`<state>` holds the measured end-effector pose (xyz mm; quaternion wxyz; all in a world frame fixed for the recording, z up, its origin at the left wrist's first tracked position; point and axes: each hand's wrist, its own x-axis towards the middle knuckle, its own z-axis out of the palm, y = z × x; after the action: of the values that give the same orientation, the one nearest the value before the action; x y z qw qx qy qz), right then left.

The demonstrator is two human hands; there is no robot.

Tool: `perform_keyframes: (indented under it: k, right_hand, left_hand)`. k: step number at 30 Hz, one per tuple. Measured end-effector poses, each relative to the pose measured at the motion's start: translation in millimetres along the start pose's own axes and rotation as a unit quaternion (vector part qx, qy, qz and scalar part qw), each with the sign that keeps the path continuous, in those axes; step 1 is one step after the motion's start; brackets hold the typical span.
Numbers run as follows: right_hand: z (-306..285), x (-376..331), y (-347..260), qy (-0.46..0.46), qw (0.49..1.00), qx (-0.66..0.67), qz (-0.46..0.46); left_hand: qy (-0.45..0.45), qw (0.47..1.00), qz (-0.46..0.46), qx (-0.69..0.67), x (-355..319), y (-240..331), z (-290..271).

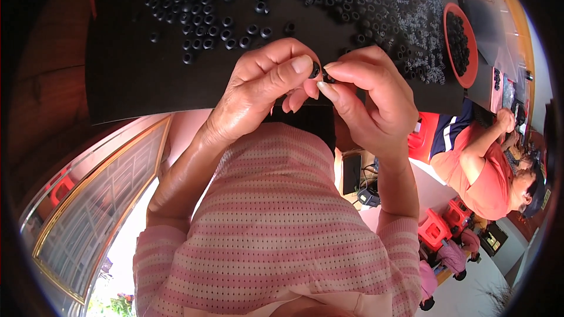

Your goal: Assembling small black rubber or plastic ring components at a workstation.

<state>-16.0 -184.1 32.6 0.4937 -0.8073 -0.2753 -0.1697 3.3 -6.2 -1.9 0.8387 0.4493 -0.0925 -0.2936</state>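
Above the near edge of the black work surface point(135, 85), my two hands meet, fingertips almost touching. My left hand point(261, 82) is closed in a pinch, holding a small round black hollow part point(315, 70) between thumb and forefinger. Thumb and forefinger of my right hand point(379, 97) pinch a tiny dark piece point(327, 76), mostly covered by the fingertips, so its kind cannot be made out. Beyond my hands lie many loose black hollow parts point(226, 0) of the same look. Small silvery coil springs point(420, 20) are heaped to their right.
An orange bowl point(468, 78) full of small black pieces stands at the far right of the surface. Right of me a person in an orange top point(490, 185) sits working. Red stools point(435, 230) and other people are farther back. A gold-framed glass panel point(106, 199) is at lower left.
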Motion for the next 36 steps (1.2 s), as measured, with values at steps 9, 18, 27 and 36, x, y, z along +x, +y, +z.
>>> perform_keyframes:
  k: [9,18,27,36]
  right_hand:
    - [0.9,-4.0,-2.8,0.008,1.000,-0.014,0.012]
    - [2.6,-7.8,-2.0,0.009,0.999,-0.048,-0.011]
    - [3.0,-16.0,0.2,0.046,0.997,-0.062,-0.004]
    - [5.8,-13.4,-9.8,0.033,0.997,-0.076,0.001]
  left_hand:
    - [0.000,1.000,0.009,0.016,1.7,-1.1,3.2]
    - [0.001,0.998,0.018,0.061,3.0,-3.2,4.2]
    - [-0.004,0.997,0.024,0.076,6.2,-4.5,8.4]
    - [-0.013,0.995,0.040,0.095,0.8,-5.2,4.2]
